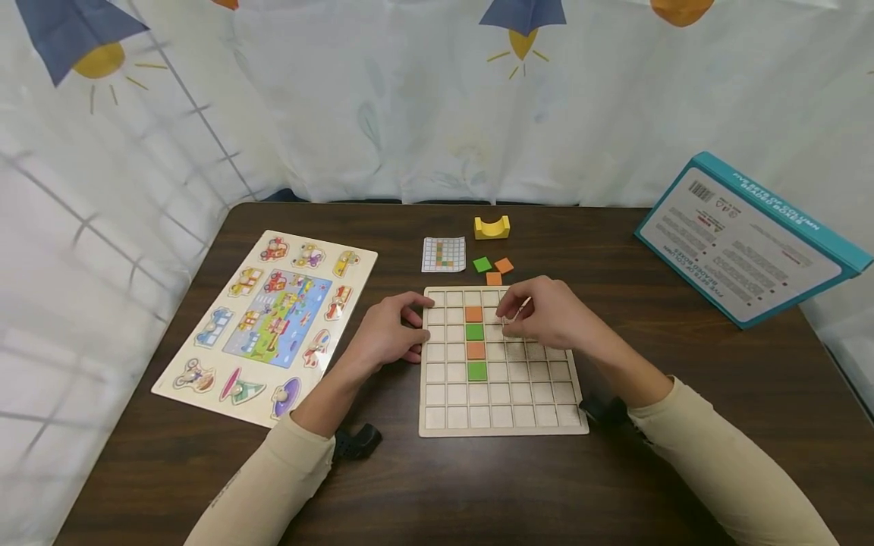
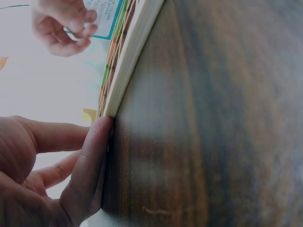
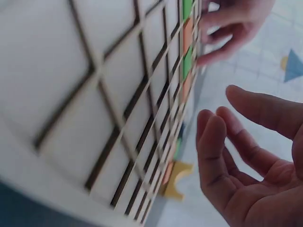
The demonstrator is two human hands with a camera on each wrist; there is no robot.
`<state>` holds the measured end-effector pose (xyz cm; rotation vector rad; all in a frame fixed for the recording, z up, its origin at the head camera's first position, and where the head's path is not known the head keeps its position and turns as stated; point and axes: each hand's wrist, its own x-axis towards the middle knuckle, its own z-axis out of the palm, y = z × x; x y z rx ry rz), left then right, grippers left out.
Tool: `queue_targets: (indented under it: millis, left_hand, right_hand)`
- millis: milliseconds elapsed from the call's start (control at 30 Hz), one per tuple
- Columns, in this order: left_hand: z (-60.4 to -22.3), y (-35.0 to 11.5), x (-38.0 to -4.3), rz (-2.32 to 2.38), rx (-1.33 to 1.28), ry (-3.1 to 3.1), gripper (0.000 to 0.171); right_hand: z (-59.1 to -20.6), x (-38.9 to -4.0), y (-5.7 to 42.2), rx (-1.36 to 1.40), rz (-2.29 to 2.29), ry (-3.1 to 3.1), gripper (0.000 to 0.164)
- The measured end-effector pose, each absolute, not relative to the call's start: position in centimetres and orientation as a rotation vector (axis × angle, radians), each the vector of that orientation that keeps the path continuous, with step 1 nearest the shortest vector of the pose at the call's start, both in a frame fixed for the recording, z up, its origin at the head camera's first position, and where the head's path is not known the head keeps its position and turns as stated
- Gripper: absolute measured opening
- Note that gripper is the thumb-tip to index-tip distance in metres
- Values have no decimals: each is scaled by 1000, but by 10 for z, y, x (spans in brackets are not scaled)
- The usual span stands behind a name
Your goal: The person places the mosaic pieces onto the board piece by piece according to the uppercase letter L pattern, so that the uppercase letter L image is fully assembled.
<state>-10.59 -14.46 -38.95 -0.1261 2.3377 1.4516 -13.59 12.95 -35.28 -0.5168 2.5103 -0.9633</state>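
A wooden grid board (image 1: 501,395) lies on the table, with orange and green square tiles (image 1: 474,332) alternating down one column. My left hand (image 1: 387,331) rests against the board's left edge, its fingertips touching the rim near the upper corner. In the left wrist view, a fingertip (image 2: 102,130) presses on the side of the board (image 2: 128,66). Over the upper right part of the board hovers my right hand (image 1: 546,311), fingers bent. The right wrist view shows a gap between its thumb (image 3: 265,111) and fingers, with nothing held there.
Past the board's far edge lie a green tile (image 1: 482,265), two orange tiles (image 1: 504,265), a printed pattern card (image 1: 443,255) and a yellow curved block (image 1: 492,228). A picture puzzle board (image 1: 273,326) is at left. At right leans a teal box (image 1: 744,243).
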Motion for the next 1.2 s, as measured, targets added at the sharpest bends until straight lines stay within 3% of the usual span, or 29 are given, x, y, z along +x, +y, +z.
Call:
queue_targets:
  millis: [700, 1200]
  left_hand:
    - [-392, -144, -105, 1466, -127, 2337, 50]
    - [-391, -144, -106, 1461, -128, 2343, 51]
  right_hand:
    - [-370, -223, 135, -470, -974, 2657, 24]
    - [-379, -240, 129, -551, -849, 2627, 30]
